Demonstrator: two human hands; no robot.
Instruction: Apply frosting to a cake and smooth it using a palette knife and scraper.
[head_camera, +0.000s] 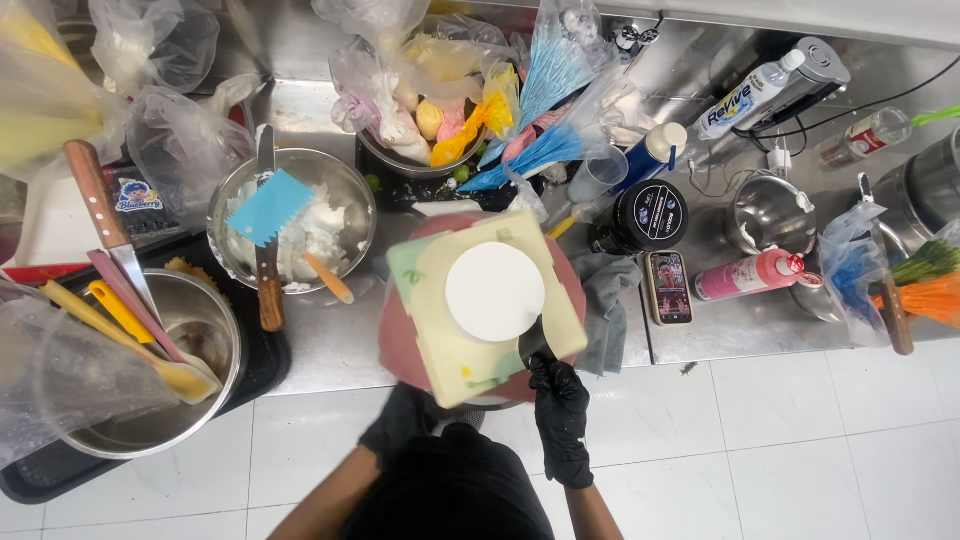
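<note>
Looked like a cake-decorating kitchen: steel counter (320, 345), piping bags (540, 150) at 12 o'clock, bowl of white frosting (295, 222) at 10.

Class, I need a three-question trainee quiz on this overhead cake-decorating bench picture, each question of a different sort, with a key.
1. True or false: both hands wear black gloves.
2. Which tool lies in the steel bowl of white cream? A) blue toothed plastic scraper B) whisk C) ladle
3. What sits on the square cream-coloured board?

Key:
1. True: left hand, right hand.
2. A.
3. A round white cake.
</note>
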